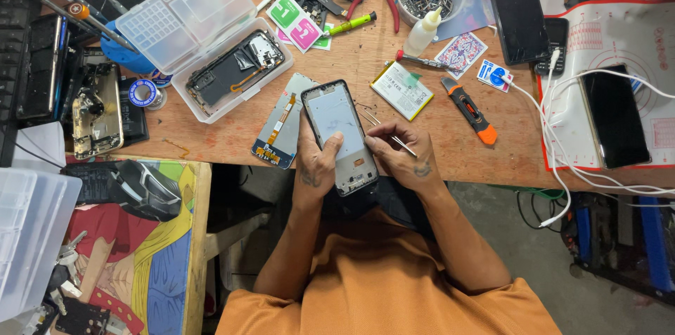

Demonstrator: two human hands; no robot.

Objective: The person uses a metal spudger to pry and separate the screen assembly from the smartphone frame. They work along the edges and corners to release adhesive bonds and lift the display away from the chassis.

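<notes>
Fingers of our left hand [318, 156] wrap phone frame [340, 137]; right hand [402, 154] pinches tweezers [385, 131]. Nearby: screen panel [281, 120], battery [402, 90], orange cutter [469, 111] on bench [211, 138].

A worn wooden counter [450, 149] spans the upper part of the view under even, bright light. At its left stands a lower side table [200, 236] with a colourful cartoon top. Below lies a grey concrete floor [562, 258].
</notes>
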